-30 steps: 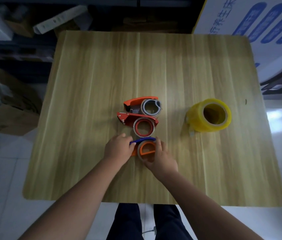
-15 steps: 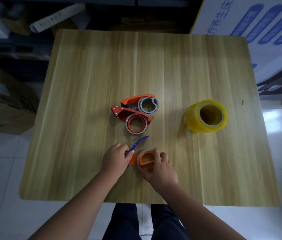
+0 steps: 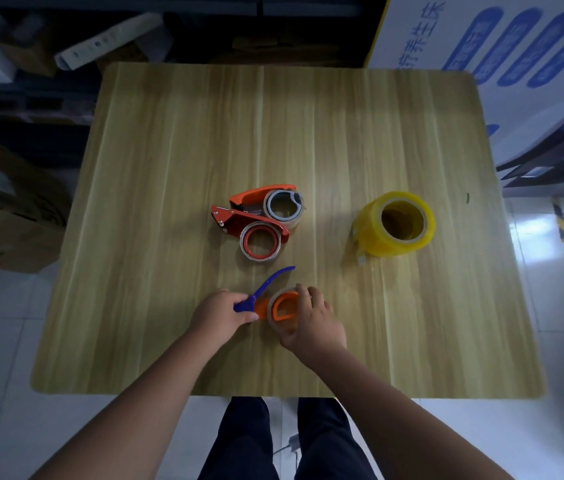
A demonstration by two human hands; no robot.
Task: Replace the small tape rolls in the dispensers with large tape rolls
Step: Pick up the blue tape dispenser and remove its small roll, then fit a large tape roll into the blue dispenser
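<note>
Dispenser (image 3: 275,305) number three, the orange one with the blue handle (image 3: 266,287), sat near the front edge of the table (image 3: 169,168) in the head view, its small tape roll (image 3: 282,311) on the hub. My left hand (image 3: 220,311) was clamped around the handle end, and my right hand (image 3: 313,323) had its fingers curled over the roll's rim. To do this well, I judged I should brace the body flat and draw the roll straight off the hub (no twisting), then fetch the large yellow roll (image 3: 395,223), well apart to the right. Two other orange dispensers (image 3: 256,216) waited just beyond.
</note>
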